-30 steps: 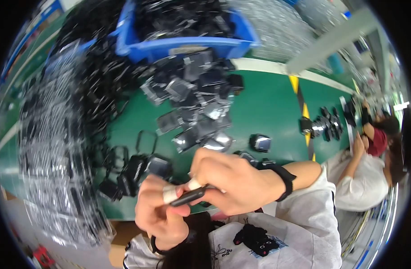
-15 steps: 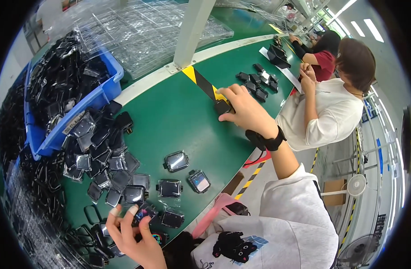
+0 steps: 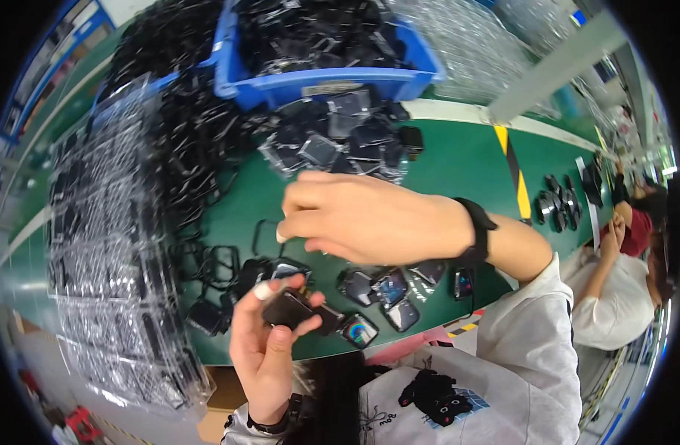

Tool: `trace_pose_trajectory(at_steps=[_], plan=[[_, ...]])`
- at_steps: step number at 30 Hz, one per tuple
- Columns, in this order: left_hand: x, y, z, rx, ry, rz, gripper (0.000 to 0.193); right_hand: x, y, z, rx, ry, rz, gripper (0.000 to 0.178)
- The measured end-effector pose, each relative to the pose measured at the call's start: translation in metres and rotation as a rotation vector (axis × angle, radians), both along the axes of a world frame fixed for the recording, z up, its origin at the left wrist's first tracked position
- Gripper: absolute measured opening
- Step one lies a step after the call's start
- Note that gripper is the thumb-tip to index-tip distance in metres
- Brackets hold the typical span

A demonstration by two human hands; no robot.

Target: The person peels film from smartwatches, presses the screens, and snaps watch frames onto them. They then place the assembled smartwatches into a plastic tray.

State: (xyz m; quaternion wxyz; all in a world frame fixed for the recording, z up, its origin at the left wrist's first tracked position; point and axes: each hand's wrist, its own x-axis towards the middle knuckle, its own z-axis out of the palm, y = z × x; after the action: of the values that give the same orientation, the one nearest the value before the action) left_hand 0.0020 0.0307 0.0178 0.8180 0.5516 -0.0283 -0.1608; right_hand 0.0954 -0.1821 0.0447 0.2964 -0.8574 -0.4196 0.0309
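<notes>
Matte green counter (image 3: 458, 167) crossed by black-and-yellow tape (image 3: 513, 170), blue plastic bin (image 3: 280, 90), white-shirted person (image 3: 614, 311) alongside, left hand (image 3: 269, 348) clamped on black rounded-square case (image 3: 288, 308), right hand (image 3: 355, 215) curled, can't tell if gripping

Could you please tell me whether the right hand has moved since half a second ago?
Yes; the right hand has moved left, away from the yellow-and-black tape.

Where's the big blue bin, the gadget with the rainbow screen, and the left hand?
Blue bin (image 3: 280, 88), head view: front wall.
Rainbow-screen gadget (image 3: 360, 331), head view: its screen.
Left hand (image 3: 262, 357), head view: its middle.
</notes>
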Motion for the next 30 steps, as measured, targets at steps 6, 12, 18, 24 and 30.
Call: trace_pose_trajectory(at_steps=[6, 12, 18, 24, 30], plan=[[0.001, 0.026, -0.014, 0.079, -0.066, 0.335, 0.053, 0.021, 0.03, -0.005, 0.038, 0.004, 0.099, 0.017], [0.006, 0.018, -0.011, -0.237, -0.082, 0.216, 0.067, -0.01, 0.042, 0.016, 0.309, 0.117, 0.038, 0.012], [0.006, 0.006, -0.013, -0.103, -0.07, 0.231, 0.054, -0.02, 0.037, 0.005, 0.33, 0.244, -0.093, 0.027], [-0.006, 0.007, -0.021, -0.005, -0.081, 0.241, 0.051, -0.033, 0.031, -0.002, 0.292, 0.199, -0.051, 0.033], [-0.006, 0.007, -0.027, -0.041, -0.075, 0.212, 0.048, -0.036, 0.035, -0.004, 0.214, 0.274, -0.092, 0.024]])
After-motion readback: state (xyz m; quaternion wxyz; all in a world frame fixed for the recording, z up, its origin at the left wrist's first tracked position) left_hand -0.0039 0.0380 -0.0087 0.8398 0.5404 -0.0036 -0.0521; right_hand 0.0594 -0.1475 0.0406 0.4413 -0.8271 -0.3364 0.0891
